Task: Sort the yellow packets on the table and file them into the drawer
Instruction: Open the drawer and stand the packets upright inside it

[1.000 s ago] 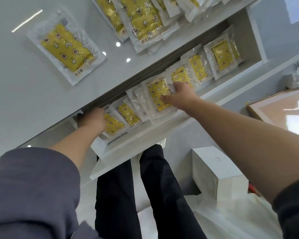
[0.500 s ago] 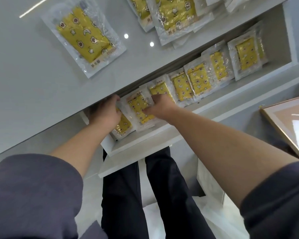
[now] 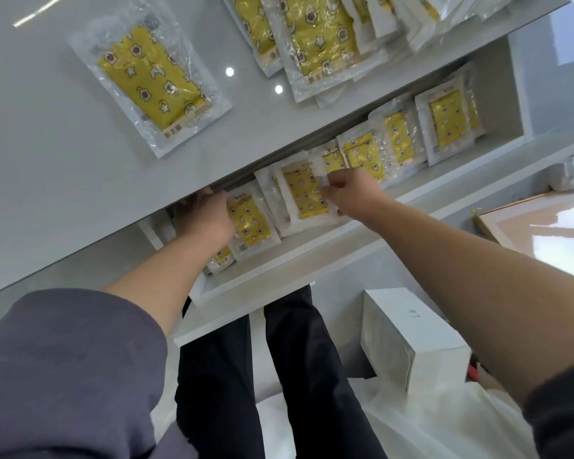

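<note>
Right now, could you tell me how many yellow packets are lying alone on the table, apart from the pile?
1: the single packet lies flat on the table, left of the overlapping pile at the top edge, whose own count is hidden.

The table (image 3: 80,180) edge hid the back of the drawer (image 3: 279,260) and the fingertips of the left hand (image 3: 206,217). That hand covered part of a packet (image 3: 251,221) beside it. Above the table edge, the pile of packets (image 3: 315,38) was cut off by the top frame. Packet print was unreadable.
</note>
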Motion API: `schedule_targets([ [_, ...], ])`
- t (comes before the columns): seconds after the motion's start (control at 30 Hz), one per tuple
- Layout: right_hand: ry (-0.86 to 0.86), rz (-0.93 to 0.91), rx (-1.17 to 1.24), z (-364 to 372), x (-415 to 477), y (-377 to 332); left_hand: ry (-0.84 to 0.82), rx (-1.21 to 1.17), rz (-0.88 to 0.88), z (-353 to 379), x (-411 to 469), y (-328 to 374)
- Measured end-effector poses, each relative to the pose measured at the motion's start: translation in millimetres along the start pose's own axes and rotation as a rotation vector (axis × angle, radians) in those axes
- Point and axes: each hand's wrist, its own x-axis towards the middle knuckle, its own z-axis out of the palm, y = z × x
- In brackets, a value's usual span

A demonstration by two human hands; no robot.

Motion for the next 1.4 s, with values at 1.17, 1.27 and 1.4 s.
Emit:
schedule_targets([
  [1.17, 0.226, -0.162, 0.237, 7.8, -52.1, -211.2, 0.270, -0.195, 0.124, -211.6, -17.4, -6.6],
  [1.27, 0.201, -0.161, 0.197, 3.6, -44.8, -212.2, 0.209, -0.389, 0.190, -218.9, -13.4, -9.6],
  [1.4, 0.159, -0.174, 0.076, -8.2, -44.2, -206.9, 0.095, -0.538, 0.370, -233.7, -19.2, -8.5],
])
